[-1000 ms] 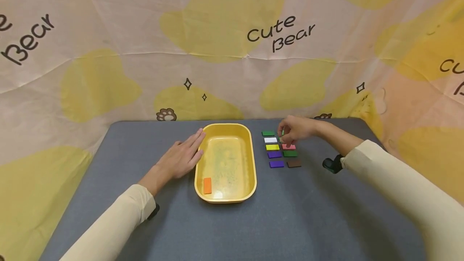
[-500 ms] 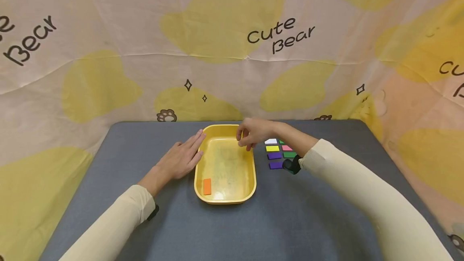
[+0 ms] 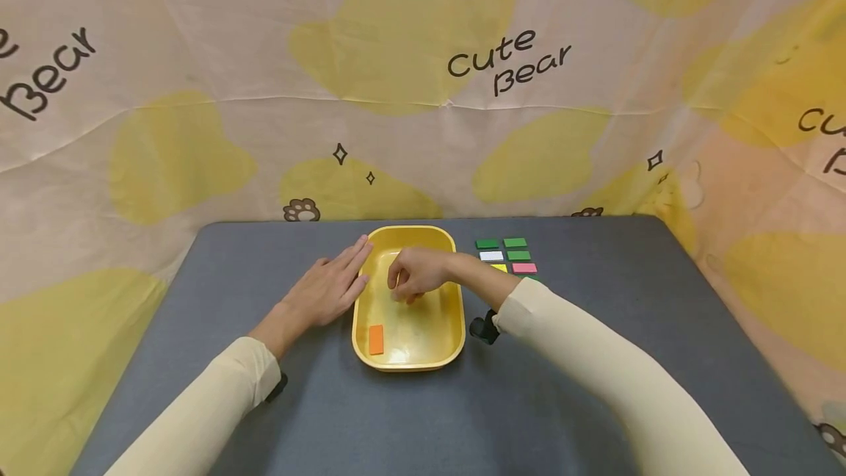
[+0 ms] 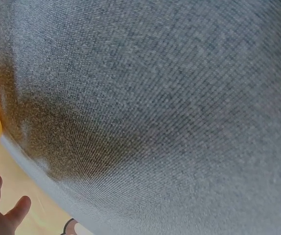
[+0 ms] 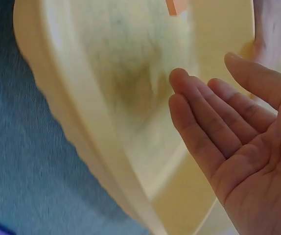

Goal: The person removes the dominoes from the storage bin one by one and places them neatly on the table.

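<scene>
A yellow tray (image 3: 360,358) stands on the table, with one orange tile (image 3: 376,340) lying inside near its front left corner. My left hand (image 3: 324,286) rests with straight fingers along the tray's left rim. Only a few of its fingertips (image 4: 19,209) show at the lower left of the left wrist view. Over the inside of the tray hovers my right hand (image 3: 418,274). In the right wrist view its fingers (image 5: 204,134) are loosely bent, the thumb stands apart, and nothing is held. The orange tile shows at the top edge there.
Right of the tray lie several coloured tiles in two columns, among them green (image 3: 515,242), white (image 3: 491,256) and pink (image 3: 525,268) ones. My right forearm hides the nearer tiles. A printed cloth (image 3: 396,131) hangs behind the grey table (image 3: 410,424).
My right hand has moved left from the tiles, across the tray's right rim, and down over the tray's middle. The left hand keeps its place on the rim.
</scene>
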Tool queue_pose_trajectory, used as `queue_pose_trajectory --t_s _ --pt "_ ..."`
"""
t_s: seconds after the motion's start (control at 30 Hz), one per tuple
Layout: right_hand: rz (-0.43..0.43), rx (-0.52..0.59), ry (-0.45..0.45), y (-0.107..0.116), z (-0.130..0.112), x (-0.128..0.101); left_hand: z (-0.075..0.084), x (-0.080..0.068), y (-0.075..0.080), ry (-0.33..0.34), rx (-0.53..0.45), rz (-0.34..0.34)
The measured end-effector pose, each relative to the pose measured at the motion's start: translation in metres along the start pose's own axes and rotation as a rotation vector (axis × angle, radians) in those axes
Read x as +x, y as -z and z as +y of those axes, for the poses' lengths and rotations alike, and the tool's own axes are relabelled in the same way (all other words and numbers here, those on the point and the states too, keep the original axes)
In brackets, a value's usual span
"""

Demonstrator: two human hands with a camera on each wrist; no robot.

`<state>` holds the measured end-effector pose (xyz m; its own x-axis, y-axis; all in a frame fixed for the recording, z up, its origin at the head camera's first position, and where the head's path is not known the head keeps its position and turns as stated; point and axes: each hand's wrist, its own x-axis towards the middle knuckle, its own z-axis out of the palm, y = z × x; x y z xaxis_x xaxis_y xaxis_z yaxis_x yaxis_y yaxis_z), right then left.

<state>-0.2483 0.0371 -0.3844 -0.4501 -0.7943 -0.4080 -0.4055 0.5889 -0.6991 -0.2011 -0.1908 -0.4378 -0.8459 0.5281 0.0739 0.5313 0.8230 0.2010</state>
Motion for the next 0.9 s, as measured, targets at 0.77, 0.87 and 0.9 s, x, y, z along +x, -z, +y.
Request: queue_pose_trajectory --t_s 0.77,0.87,0.9 --pt "-0.143 0.064 0.022 -0.031 -0.013 0.023 -0.001 0.0 -0.001 -0.031 -0.006 0.041" --pt "-0.155 0.077 0.009 -0.033 -0.015 0.022 -0.001 0.0 -0.001 -0.031 -0.004 0.038" --pt "-0.159 0.082 0.007 -0.034 -0.016 0.022 -0.001 0.0 -0.001 -0.033 -0.003 0.036"
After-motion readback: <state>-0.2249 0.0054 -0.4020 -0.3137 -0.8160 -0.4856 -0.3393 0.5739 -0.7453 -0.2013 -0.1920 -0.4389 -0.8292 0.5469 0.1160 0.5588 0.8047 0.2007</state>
